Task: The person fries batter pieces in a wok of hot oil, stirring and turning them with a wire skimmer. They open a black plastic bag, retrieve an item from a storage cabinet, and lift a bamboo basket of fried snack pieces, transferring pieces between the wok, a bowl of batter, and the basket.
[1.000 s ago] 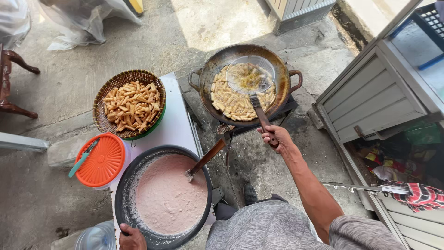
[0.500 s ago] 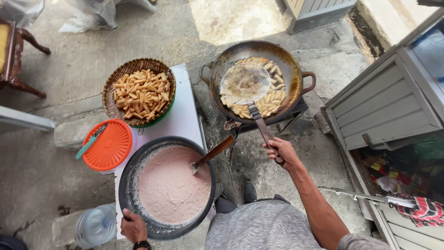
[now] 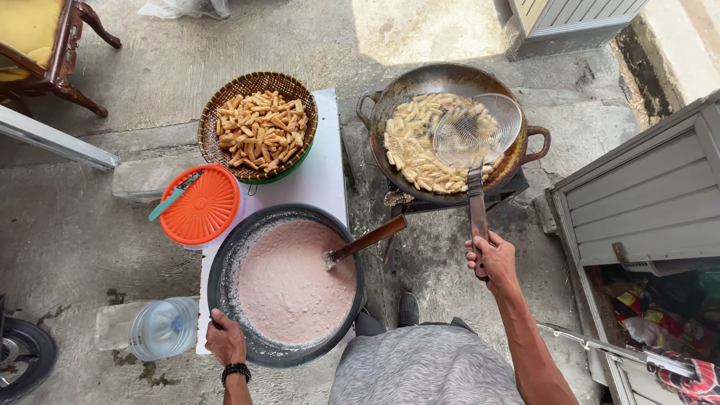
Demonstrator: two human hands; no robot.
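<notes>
Gripped at its near rim by the left hand [image 3: 225, 341], a wide dark metal basin of pale pink batter [image 3: 289, 289] is steadied on the narrow white table [image 3: 324, 176]; the fingers are curled over the edge, apparently to keep the heavy bowl from sliding. Beside the table, on the concrete, a clear plastic water bottle [image 3: 154, 328] is laid on its side. A ridged orange plastic lid with a teal-handled utensil across it [image 3: 199, 205] is seen just behind the basin, and a round woven basket heaped with golden fried sticks [image 3: 257, 127] is set farthest back, close to the cooker so that drained pieces can be tipped in. A wooden-handled spoon [image 3: 366, 242] is left leaning in the batter, its handle propped over the rim. Further right, a blackened two-handled wok of bubbling oil and pale dough strips [image 3: 450, 135] is placed on a low burner. Over it a fine wire-mesh skimmer [image 3: 477, 131] is held level, its long dark handle clasped firmly in the closed right hand [image 3: 491, 259], the arm kept well back from the hot oil.
</notes>
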